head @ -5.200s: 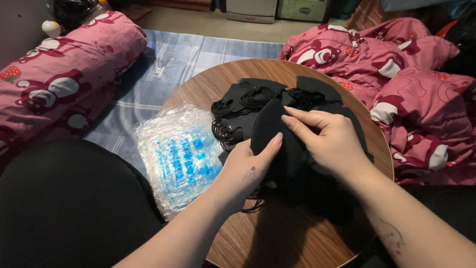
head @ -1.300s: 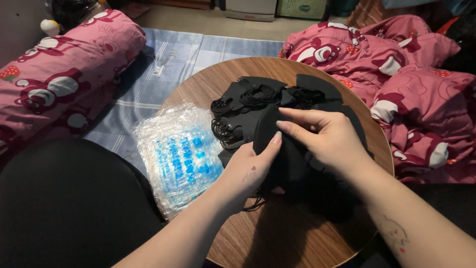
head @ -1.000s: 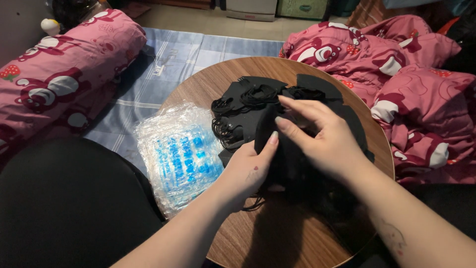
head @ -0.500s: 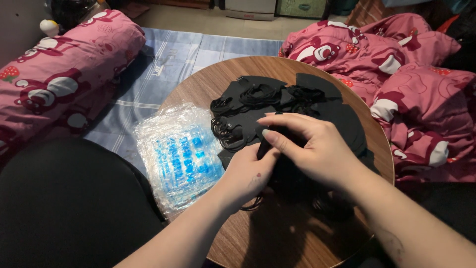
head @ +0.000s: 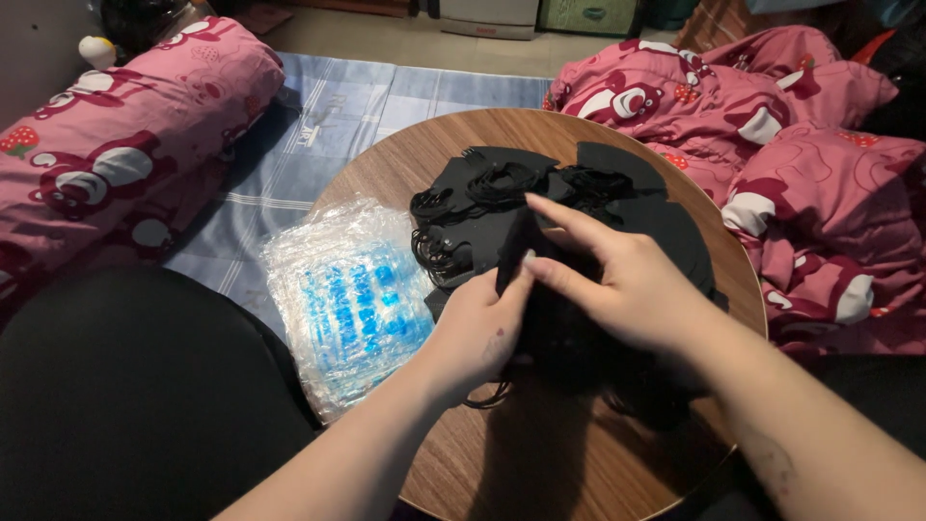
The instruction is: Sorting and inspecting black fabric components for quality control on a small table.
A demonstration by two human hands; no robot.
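Both the left hand [head: 477,333] and the right hand [head: 627,289] gripped one black face mask [head: 555,323] above one round wooden table [head: 405,164], beside one uncountable mask pile [head: 502,193] and one clear packet stack [head: 347,299].

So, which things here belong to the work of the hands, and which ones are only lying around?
Belonging to the work:
- black face mask, gripped by left hand and right hand
- pile of black masks on the round wooden table
- stack of clear plastic bags, possibly packaging

Only lying around:
- pink printed bedding
- pink bolster
- blue checked mat
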